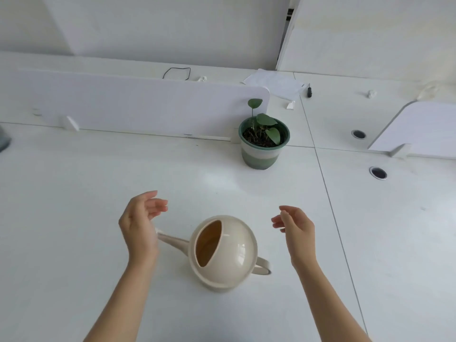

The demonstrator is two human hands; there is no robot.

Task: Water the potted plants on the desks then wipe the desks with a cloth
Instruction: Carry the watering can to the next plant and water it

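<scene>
Nothing is held at this moment: in the head view, the left hand (139,222) and the right hand (294,227) are both seen open, fingers loosely curled, on either side of the round cream plastic watering can (223,253), apart from it. The can is stood upright on the white desk (74,206), near the lower middle of the view. Its long axis runs from the thin spout at about ten o'clock, which passes behind the left hand, to the loop handle at about four o'clock, below and inward of the right wrist. The handle is judged nearer the right hand, so a right-hand grasp is favoured. The small green-leaved plant in a striped green-and-white pot (264,141) is found at about one o'clock from the can, well apart, beside the end of a low white divider panel (138,104). No obstacle is seen on the bare surface between can and pot. Crumpled white paper (274,83) and a dark pen-like item (309,91) lie beyond the pot. No cloth is seen.
</scene>
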